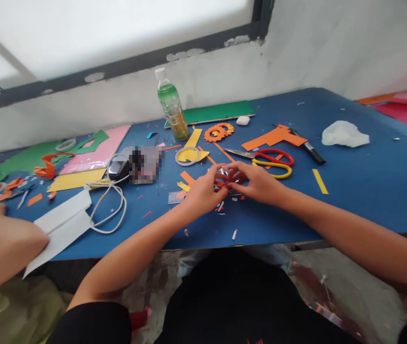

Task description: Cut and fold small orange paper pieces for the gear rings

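Close together over the blue table (278, 212), my two hands meet at a small red piece (222, 184), probably paper or foam. My left hand (205, 191) pinches it from one side, and my right hand (255, 181) pinches it from the other. Fingers cover most of the piece, so its shape is unclear. White and coloured scraps (221, 206) lie beneath and around the fingertips. Scissors (274, 161) with a red and a yellow handle rest just beyond my right hand. Past my left hand lie a roll of clear tape (187, 156) and yellow strips (193, 137).
A green-labelled bottle (172, 107) stands near the wall. Orange gear-shaped cut-outs (214, 133), an orange strip (273, 137), a black cutter (313, 152) and crumpled white material (345, 134) lie farther back. At left are a white cable (120, 210), white paper (65, 224) and another person's arm (5, 248).
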`<action>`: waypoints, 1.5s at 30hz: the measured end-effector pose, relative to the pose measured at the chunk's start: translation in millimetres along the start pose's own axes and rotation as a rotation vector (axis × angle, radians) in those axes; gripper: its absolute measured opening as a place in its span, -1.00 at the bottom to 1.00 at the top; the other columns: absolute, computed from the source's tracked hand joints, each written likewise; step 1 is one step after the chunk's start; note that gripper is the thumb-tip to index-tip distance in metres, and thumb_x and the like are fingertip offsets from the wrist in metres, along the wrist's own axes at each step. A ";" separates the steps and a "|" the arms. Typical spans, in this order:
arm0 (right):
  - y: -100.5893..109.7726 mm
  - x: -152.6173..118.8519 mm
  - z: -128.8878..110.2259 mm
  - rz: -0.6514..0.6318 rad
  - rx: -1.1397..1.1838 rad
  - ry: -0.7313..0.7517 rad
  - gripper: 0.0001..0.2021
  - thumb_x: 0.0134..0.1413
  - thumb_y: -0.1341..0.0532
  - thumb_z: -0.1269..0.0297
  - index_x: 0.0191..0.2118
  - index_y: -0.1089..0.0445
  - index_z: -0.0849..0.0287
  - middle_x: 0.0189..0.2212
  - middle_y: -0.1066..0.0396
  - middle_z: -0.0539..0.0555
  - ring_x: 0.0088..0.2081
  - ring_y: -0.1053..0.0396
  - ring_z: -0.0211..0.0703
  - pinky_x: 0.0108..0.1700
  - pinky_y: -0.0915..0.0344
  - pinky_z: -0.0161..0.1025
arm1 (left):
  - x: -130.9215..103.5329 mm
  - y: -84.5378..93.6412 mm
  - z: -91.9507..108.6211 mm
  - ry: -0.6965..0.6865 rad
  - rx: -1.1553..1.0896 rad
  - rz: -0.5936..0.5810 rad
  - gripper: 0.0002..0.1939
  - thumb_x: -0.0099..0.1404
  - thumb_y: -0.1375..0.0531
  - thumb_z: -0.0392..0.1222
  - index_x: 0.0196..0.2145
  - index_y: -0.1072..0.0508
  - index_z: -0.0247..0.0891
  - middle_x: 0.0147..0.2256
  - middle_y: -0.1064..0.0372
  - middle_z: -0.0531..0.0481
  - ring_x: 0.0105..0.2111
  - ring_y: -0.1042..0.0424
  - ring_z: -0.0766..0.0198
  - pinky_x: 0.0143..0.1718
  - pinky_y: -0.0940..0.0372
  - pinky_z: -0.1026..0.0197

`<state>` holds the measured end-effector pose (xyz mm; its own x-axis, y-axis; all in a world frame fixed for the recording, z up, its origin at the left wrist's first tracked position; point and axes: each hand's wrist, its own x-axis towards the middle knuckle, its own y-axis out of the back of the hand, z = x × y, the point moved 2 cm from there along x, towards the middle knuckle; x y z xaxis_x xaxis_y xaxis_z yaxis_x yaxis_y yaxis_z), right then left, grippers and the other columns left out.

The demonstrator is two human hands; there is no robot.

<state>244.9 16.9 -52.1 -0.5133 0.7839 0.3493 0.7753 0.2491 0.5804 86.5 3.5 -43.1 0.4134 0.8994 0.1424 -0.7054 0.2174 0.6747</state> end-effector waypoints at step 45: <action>0.2 1.1 -13.3 0.001 0.148 -0.100 -0.74 -0.04 -0.12 0.44 -0.15 -0.23 0.18 -0.35 -0.44 0.04 -0.40 -0.46 -0.23 -0.35 -0.41 -0.28 | 7.9 7.9 -11.8 0.026 -0.231 -0.126 -0.69 0.08 -0.22 -0.26 -0.17 -0.35 -0.30 -0.35 -0.43 0.01 -0.49 -0.39 0.39 -0.50 -0.27 0.37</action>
<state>239.6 10.2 -41.8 -0.4792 0.8349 0.2709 0.8253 0.3235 0.4628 77.4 16.8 -45.2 0.4938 0.8683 0.0468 -0.7629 0.4068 0.5026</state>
